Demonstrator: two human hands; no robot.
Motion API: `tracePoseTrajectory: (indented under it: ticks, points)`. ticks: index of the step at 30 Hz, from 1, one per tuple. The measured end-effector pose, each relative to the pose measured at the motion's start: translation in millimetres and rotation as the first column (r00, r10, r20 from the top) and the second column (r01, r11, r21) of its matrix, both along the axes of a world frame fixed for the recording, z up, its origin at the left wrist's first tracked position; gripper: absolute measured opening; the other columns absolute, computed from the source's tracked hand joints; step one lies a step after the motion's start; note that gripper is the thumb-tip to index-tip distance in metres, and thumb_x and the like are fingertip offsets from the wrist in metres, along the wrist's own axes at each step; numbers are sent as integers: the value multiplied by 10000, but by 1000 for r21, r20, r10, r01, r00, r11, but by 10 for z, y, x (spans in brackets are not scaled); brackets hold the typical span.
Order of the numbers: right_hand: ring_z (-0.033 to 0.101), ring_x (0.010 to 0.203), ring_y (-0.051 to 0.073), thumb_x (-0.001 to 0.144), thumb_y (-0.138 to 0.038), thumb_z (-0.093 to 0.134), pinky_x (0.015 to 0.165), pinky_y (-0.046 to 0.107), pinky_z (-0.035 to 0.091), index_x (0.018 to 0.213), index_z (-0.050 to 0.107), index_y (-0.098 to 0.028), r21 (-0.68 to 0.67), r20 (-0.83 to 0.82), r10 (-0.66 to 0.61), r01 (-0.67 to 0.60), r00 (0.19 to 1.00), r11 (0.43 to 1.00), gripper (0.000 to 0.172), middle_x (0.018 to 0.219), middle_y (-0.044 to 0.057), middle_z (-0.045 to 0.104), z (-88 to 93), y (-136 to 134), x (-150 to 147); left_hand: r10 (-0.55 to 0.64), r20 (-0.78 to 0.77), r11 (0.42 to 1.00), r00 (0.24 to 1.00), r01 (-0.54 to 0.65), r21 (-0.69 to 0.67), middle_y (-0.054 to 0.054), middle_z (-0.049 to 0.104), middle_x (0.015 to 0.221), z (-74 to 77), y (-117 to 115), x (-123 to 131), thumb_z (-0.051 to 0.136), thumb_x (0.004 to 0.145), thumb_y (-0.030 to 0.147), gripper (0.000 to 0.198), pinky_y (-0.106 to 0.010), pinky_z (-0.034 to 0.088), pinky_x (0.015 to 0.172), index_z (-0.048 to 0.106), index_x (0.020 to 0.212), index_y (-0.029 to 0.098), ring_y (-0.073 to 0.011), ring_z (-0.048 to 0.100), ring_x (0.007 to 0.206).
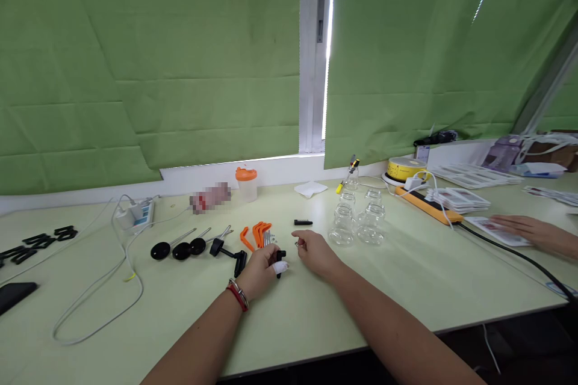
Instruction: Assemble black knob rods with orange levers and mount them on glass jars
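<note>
My left hand (261, 271), its thumb wrapped in white, is closed on a small black plastic part (282, 254). To its right, my right hand (316, 254) pinches a tiny shiny metal piece (297, 244), too small to name. Orange curved pieces (259, 233) lie just beyond my left hand, with thin metal rods beside them. On the left are black round-headed parts with metal rods (182, 251) and a black jointed part (224, 251). A short black piece (303, 222) rests beyond my right hand.
Several clear glass jars (342, 228) stand to the right. An orange-lidded cup (246, 183) is at the back. White cables (135, 289) loop across the left side. Beyond an orange power strip (428, 204), another person's hand (528, 230) lies on printed sheets.
</note>
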State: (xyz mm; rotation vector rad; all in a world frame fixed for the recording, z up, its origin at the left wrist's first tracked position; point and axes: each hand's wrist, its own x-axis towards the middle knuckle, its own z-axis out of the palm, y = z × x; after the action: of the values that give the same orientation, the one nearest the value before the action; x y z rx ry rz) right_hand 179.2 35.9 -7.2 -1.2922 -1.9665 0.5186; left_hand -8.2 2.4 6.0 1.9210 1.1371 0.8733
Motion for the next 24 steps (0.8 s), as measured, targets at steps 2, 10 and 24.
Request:
tracePoseTrajectory:
  ticks: [2, 10, 24]
  points:
    - [551, 686, 125, 747, -124, 481, 682, 272, 469, 1165, 562, -162, -17, -112, 12, -14, 994, 1000, 428, 870, 48, 592, -15, 26, -10, -2, 0, 1000, 1000, 2, 3, 44, 403, 639, -4, 6, -2, 591, 730, 318, 175, -246, 339, 571, 488, 756, 179, -116, 386, 598]
    - [560, 844, 138, 788, -223, 517, 778, 290, 481, 1048, 578, -184, 73, -549, 222, -218, 806, 973, 271, 916, 50, 577, 90, -63, -144, 8, 5, 1000, 1000, -8, 22, 48, 393, 637, -13, 17, 16, 596, 725, 277, 149, -239, 329, 562, 493, 758, 175, -111, 367, 594]
    - [567, 834, 141, 806, -221, 533, 788, 297, 480, 967, 558, -193, 162, -467, 308, -262, 829, 951, 165, 889, 34, 586, 136, -189, -263, -7, -7, 997, 1000, 7, 73, 48, 372, 646, -5, 26, 30, 596, 722, 236, 123, -240, 319, 573, 506, 776, 172, -110, 337, 599]
